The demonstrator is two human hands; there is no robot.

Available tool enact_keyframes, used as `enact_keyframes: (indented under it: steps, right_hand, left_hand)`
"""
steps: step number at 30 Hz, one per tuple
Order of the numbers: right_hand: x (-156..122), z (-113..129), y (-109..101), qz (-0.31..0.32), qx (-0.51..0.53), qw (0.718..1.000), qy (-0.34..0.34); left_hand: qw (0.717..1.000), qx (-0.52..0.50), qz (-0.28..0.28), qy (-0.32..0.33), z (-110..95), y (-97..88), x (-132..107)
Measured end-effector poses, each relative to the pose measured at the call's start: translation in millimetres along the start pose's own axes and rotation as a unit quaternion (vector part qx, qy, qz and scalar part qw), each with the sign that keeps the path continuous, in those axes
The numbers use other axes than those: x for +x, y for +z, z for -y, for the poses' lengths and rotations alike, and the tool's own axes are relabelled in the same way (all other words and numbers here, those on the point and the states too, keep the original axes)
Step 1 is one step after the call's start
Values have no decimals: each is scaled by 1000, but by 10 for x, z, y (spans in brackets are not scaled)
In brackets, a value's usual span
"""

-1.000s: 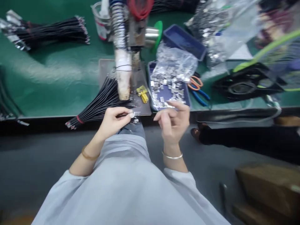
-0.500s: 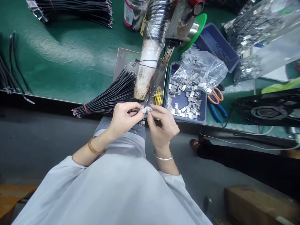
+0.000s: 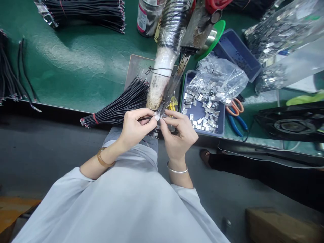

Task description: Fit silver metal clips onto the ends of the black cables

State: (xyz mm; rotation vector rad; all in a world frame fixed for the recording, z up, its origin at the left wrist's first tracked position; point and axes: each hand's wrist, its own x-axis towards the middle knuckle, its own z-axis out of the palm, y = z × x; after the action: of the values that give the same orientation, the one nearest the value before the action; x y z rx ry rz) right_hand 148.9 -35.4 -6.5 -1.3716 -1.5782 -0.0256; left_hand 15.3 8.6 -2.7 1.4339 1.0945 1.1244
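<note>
At the bench edge, my left hand (image 3: pixel 135 126) pinches a black cable (image 3: pixel 145 119) between thumb and forefinger. A small shiny metal piece (image 3: pixel 157 117) shows at these fingertips, partly covered. Just right of it is my right hand (image 3: pixel 178 133), thumb and forefinger slightly apart, close to the metal piece; nothing clear shows between them. The dark, narrow tip of a soldering iron (image 3: pixel 174 82) slants down to just above the fingers. Beside it hangs a plastic-wrapped duct (image 3: pixel 158 76) with a scorched mouth. Behind my left hand lies a fanned bundle of black cables (image 3: pixel 120 103).
At right is a blue tray (image 3: pixel 221 126) of loose metal USB connectors (image 3: pixel 209 116), partly under a clear bag (image 3: pixel 222 76). Orange-and-blue-handled pliers (image 3: pixel 235 118) and a black fan (image 3: pixel 291 118) lie beyond. More cable bundles (image 3: pixel 86 13) lie at left. Another person's leg (image 3: pixel 240 168) is at right.
My right fingertips have drawn slightly right, away from the metal piece, and parted a little. My left hand keeps its pinch. The whole view has shifted slightly.
</note>
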Motion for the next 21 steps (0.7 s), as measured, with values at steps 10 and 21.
enact_keyframes:
  steps: [10,21]
  right_hand:
    - [-72,-35,-46,18,35,999,11]
    - [-62,-41,-271,-47,85,984,146]
  left_hand:
    - [999,17,37,-16,30,-13,-34]
    - [997,24,66,-14,69,-51,-141]
